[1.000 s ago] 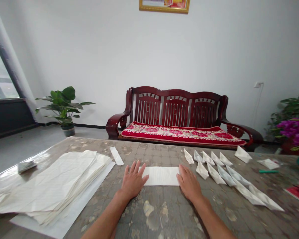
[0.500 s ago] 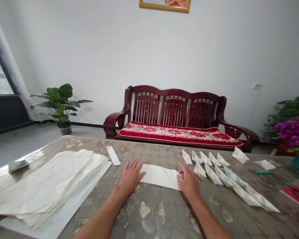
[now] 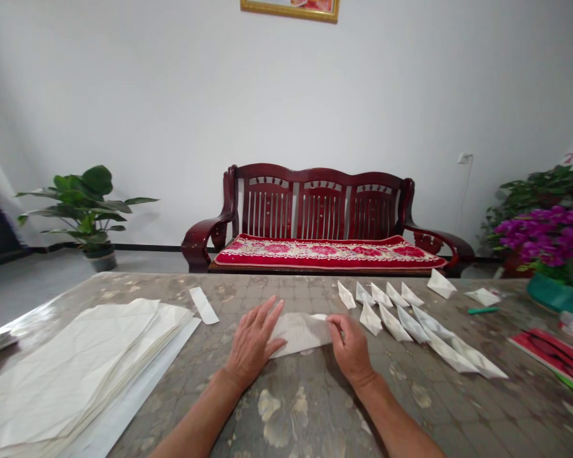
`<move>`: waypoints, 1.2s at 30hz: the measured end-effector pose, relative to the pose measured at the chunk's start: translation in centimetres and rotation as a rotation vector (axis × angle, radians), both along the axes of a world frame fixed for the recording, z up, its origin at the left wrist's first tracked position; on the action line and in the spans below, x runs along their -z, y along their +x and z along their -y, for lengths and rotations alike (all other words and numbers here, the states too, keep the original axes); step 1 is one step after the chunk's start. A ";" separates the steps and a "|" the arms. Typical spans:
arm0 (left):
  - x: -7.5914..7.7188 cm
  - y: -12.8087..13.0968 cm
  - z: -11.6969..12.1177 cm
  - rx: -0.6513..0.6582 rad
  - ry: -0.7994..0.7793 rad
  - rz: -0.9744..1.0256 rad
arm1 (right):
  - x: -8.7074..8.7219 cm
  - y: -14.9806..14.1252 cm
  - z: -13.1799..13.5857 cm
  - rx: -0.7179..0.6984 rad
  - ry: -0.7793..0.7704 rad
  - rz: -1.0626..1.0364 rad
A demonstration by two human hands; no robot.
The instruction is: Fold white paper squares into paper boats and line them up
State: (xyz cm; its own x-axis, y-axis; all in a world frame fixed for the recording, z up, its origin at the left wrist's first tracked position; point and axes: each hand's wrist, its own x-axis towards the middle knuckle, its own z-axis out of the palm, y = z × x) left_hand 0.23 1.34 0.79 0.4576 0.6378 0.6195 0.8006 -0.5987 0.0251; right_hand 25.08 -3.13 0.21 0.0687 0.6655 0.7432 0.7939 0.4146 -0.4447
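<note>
A white sheet of paper lies on the table between my hands, its right side lifted and bent over toward the left. My right hand pinches that right edge between thumb and fingers. On the sheet's left end rests my left hand, fingers stretched and thumb apart. Several folded paper boats stand in rows to the right of my right hand. A narrow paper strip lies beyond my left hand, and a stack of large paper sheets covers the table's left side.
The patterned table spreads under everything. On its right are a green pen, a red book with dark glasses on it, and purple flowers in a teal pot. A wooden bench and a potted plant stand behind.
My right hand has taken hold of the paper's right edge and moved it leftward, bending the sheet over. My left hand stays on the left end. The camera view has turned slightly right.
</note>
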 end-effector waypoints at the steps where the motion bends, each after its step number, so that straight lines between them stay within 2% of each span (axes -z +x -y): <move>1: -0.2 0.0 0.2 -0.018 0.012 0.008 | -0.1 -0.3 0.2 -0.036 0.029 0.035; 5: -0.6 -0.2 0.7 -0.058 0.033 0.025 | -0.9 -1.4 1.1 -0.124 0.116 0.170; 11: -0.9 -0.2 0.8 0.030 0.013 0.050 | -1.6 -2.3 1.9 -0.221 0.163 0.267; 16: -0.5 0.2 0.6 0.185 -0.030 0.060 | -1.7 -2.4 2.0 -0.229 0.192 0.239; 21: 0.0 0.3 0.5 0.214 -0.089 0.152 | -1.7 -2.7 2.2 -0.284 0.171 0.170; 24: 0.0 0.1 0.6 0.258 -0.123 0.224 | -2.3 -2.5 2.4 -0.320 0.080 0.064; 26: 0.0 -0.1 0.6 0.313 -0.141 0.297 | -3.0 -1.9 2.1 -0.299 0.017 -0.096; 29: 0.1 -0.3 0.6 0.379 -0.203 0.411 | -3.6 0.3 1.0 -0.124 0.012 -0.441; 31: 0.4 -0.2 0.5 0.396 -0.250 0.475 | -3.2 1.9 0.0 -0.015 0.003 -0.543; 32: 0.6 -0.1 0.4 0.398 -0.268 0.510 | -2.8 2.7 -0.3 0.010 -0.022 -0.508; 34: 1.0 0.2 0.3 0.391 -0.294 0.598 | -1.5 3.6 -0.8 0.006 -0.134 -0.297; 36: 1.2 0.5 0.3 0.373 -0.321 0.700 | -0.3 3.8 -1.0 -0.076 -0.263 -0.062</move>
State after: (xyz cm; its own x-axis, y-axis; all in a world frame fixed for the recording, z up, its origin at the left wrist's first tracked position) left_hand 0.76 1.07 -0.39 0.2513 0.7146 0.6528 0.2892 -0.6991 0.6539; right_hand 28.85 -2.15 0.51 0.0515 0.8402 0.5399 0.7329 0.3354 -0.5918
